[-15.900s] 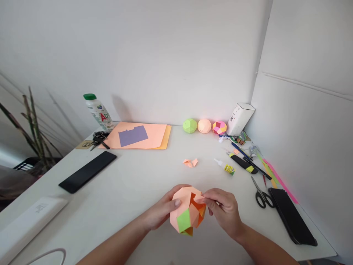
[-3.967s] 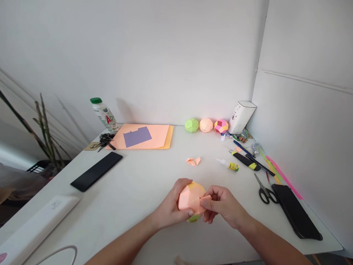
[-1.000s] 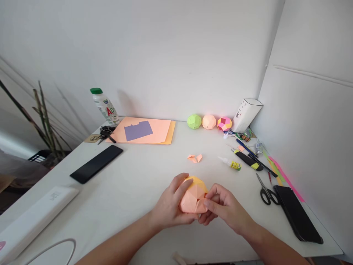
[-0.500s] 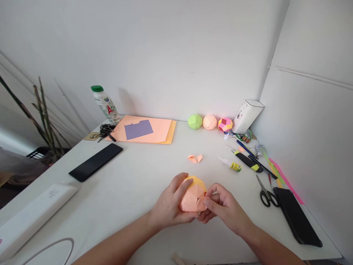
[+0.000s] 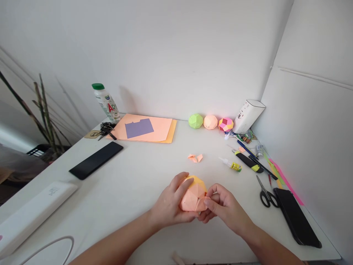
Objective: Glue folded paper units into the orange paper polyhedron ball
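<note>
A faceted paper ball (image 5: 192,198), peach with a yellow top, is held just above the white desk. My left hand (image 5: 173,203) wraps round its left side, fingers over the top and thumb below. At the ball's right edge, my right hand (image 5: 220,204) pinches a peach paper flap (image 5: 203,203) between thumb and fingers. The far side of the ball is hidden. Beyond it lie a few small folded peach paper pieces (image 5: 195,158). To their right is a small glue bottle (image 5: 231,164) with a yellow label, lying on its side.
Three finished paper balls (image 5: 210,122) stand by the wall. On the right are a utility knife (image 5: 248,161), scissors (image 5: 266,193) and a black phone (image 5: 298,217). Peach sheets (image 5: 162,129), a bottle (image 5: 106,103), a dark phone (image 5: 96,160) and a white power strip (image 5: 38,217) are left.
The view has shifted very slightly. Both hands keep their hold on the paper ball, with hardly any visible movement.
</note>
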The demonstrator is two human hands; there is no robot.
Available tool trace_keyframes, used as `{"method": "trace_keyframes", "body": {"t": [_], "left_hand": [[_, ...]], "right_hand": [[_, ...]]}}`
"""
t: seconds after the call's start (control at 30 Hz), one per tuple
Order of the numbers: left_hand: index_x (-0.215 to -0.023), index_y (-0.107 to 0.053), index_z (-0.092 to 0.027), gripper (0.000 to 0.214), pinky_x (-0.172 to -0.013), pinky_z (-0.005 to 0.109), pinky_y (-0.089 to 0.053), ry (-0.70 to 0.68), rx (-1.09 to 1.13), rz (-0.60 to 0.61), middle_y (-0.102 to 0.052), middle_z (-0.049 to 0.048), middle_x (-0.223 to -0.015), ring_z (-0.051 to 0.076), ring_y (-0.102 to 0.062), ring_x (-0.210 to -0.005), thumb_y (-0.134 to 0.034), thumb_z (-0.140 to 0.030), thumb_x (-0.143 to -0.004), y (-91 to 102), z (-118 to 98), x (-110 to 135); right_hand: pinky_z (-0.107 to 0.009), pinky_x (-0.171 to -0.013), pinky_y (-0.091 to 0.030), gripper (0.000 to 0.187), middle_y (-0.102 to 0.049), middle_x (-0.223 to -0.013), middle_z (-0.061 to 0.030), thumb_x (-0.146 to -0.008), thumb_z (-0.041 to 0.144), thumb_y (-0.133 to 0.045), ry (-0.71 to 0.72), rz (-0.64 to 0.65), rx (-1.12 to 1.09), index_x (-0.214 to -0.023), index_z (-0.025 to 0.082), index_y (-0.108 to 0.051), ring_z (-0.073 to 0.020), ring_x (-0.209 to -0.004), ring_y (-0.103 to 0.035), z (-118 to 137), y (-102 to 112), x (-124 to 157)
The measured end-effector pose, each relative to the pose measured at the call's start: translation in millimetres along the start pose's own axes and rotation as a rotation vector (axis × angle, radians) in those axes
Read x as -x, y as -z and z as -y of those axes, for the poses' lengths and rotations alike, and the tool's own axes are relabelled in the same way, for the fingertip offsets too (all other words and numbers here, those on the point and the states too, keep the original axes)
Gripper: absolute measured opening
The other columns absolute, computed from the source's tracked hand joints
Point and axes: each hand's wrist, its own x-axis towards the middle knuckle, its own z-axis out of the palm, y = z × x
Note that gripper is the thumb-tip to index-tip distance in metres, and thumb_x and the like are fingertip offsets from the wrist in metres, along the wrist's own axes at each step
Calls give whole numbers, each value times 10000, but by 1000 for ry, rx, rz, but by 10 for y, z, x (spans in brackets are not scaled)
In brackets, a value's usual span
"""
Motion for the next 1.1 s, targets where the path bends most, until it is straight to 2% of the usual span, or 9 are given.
{"method": "trace_keyframes", "body": {"t": [0.13,0.33,0.57,1.1], "left_hand": [[-1363,-287,-193,751,-850,475,-543,6,18,4,-375,215,-1288,340,-497,-1163,-541,-638,-814,2,-3,-2],[-1360,-275,-225,776,-833,470,-544,36,41,31,-376,203,-1293,348,-508,-1152,-605,-617,-777,11,-5,-4],[-1364,-270,-230,805,-832,471,-538,35,35,42,-375,205,-1296,356,-511,-1152,-638,-606,-755,-8,15,15],[-1414,-198,-238,844,-852,497,-527,-67,2,7,-345,218,-1317,369,-476,-1192,-574,-657,-785,-16,52,27]], "right_hand": [[-373,-658,-578,336,-743,-710,-29,-826,463,-661,-21,14,1,-854,191,-466,-199,-661,-730,21,16,-4],[-366,-669,-571,307,-755,-729,-32,-848,431,-647,-5,38,-9,-844,200,-445,-192,-680,-729,24,25,1],[-363,-686,-573,304,-769,-727,-41,-824,373,-689,-49,21,3,-801,199,-440,-205,-705,-741,41,33,-1],[-411,-757,-584,352,-773,-739,-43,-777,408,-728,-91,29,14,-814,198,-447,-229,-772,-751,63,47,16]]}}
